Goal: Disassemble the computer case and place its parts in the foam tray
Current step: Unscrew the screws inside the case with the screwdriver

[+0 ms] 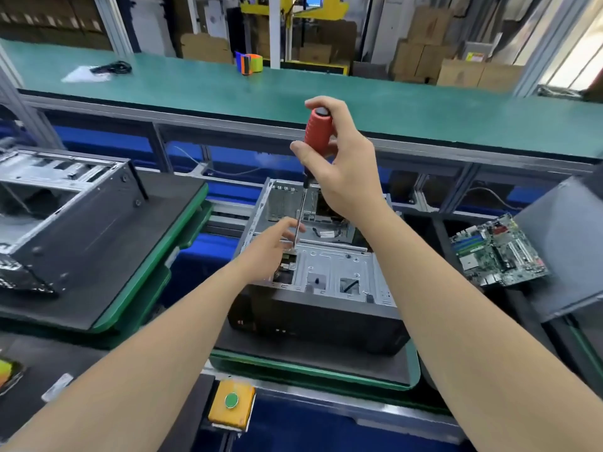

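Nearest the operator, a yellow control box with a round green push button [231,400] sits on the line's front rail. Behind it, the open grey sheet-steel computer case with a black front bezel [326,288] lies on its side on a black-padded, green-edged carrier [313,375]. The left hand [277,239] reaches into the case, its fingertips apparently pinching the lower shaft of the red-handled screwdriver [317,132] to steady the tip at a fastener on the drive cage. The right hand [346,164] is wrapped round the handle from above. Judged from its build, the case is rigid and fairly heavy, with thin stamped edges that may cut. Lift it by the folded frame rails, not by the bezel. To the right, a green printed circuit motherboard [499,251] lies on a dark foam tray [424,243]. It is light, fragile and best held by its edges. A second grey case [65,216] stands at the left, before a long green-topped bench [228,83].
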